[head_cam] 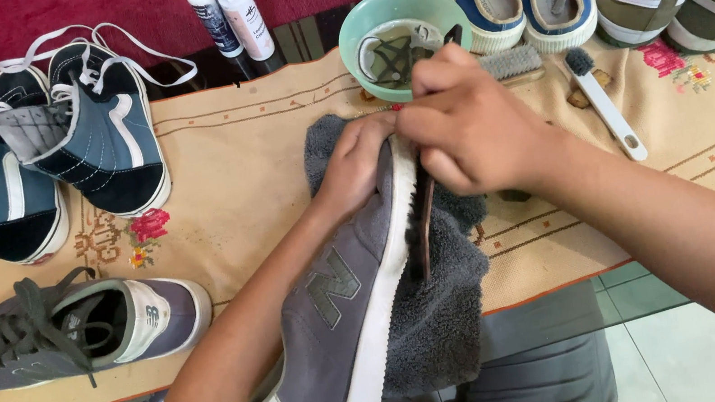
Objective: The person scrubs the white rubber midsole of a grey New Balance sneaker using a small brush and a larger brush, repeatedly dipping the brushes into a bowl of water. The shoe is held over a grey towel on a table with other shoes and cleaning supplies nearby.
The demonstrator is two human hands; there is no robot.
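Over the grey towel (443, 309), our left hand (358, 165) grips the grey sneaker (345, 321); right hand (466, 124) pinches a brush (423, 229). Hard strokes could tip the bowl (400, 28).

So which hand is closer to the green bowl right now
The right hand. It sits just below the green bowl, its knuckles almost at the rim. The left hand is lower and further left, gripping the toe of the grey shoe.

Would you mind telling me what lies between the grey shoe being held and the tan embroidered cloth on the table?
In the head view, a dark grey towel lies between the grey shoe and the tan embroidered cloth.
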